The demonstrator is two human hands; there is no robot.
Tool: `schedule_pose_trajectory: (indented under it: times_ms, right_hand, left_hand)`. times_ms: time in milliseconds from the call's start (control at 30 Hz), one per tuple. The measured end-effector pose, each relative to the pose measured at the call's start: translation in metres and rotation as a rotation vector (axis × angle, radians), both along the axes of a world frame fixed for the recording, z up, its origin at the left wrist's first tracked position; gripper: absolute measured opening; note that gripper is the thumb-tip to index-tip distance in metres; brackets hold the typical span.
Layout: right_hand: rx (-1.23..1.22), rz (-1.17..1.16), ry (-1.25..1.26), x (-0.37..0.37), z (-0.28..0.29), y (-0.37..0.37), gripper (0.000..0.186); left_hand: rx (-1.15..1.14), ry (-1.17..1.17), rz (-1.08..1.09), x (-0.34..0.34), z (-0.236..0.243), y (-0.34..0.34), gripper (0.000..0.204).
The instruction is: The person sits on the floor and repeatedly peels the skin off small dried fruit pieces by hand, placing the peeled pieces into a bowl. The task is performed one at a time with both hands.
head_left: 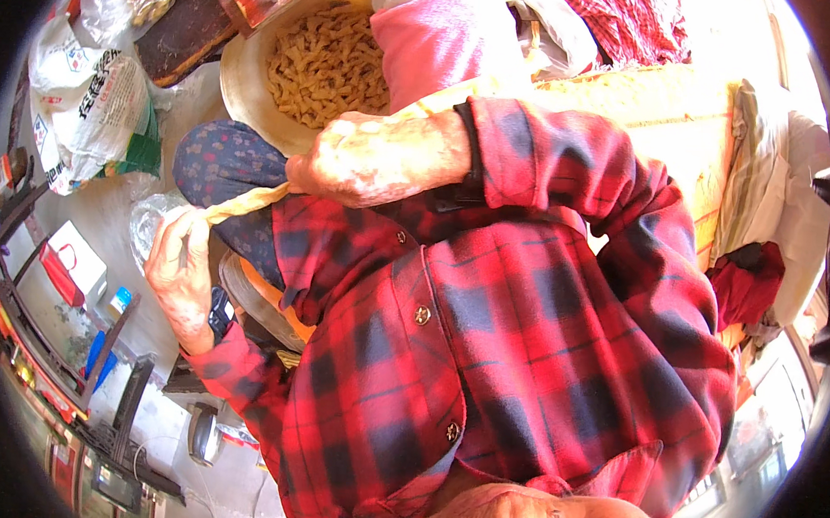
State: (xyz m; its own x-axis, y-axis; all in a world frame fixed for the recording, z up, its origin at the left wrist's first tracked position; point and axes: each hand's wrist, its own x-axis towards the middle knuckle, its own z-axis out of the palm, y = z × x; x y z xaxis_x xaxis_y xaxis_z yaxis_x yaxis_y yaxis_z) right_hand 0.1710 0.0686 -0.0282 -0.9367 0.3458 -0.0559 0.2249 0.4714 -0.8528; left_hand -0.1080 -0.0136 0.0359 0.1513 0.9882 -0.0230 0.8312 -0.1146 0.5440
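A long, pale tan, twisted strip (249,204) stretches between my two hands, above the dark flower-patterned cloth (229,163) over my knee. My left hand (181,267), with a dark watch at the wrist, pinches the strip's lower-left end between thumb and fingers. At the other end, my right hand (359,159) is closed round the strip in a fist; its fingertips are hidden. Just beyond the right hand stands a wide, pale basin (240,89), holding many short, tan-brown pieces (326,65). What food the strip is I cannot tell.
White printed plastic bags (93,106) lie at the far left. Behind the basin is a pink cloth (429,51); a yellowish wooden surface (653,107) extends to the right. A red-and-white bag (67,267) and a dark metal rack (37,335) are at left.
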Motion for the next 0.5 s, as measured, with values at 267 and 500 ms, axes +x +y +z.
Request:
schedule_pose_trajectory:
  times_ms: [267,500]
  right_hand:
    - [-0.076,0.035,0.123,-0.001,-0.014,-0.008,0.016]
    - [-0.191,0.069,-0.07,0.009,-0.02,-0.012,0.023]
  left_hand:
    - [-0.142,0.085,-0.277,0.078,-0.029,-0.006,0.043]
    - [-0.151,-0.072,-0.313,0.086,-0.041,-0.006,0.023]
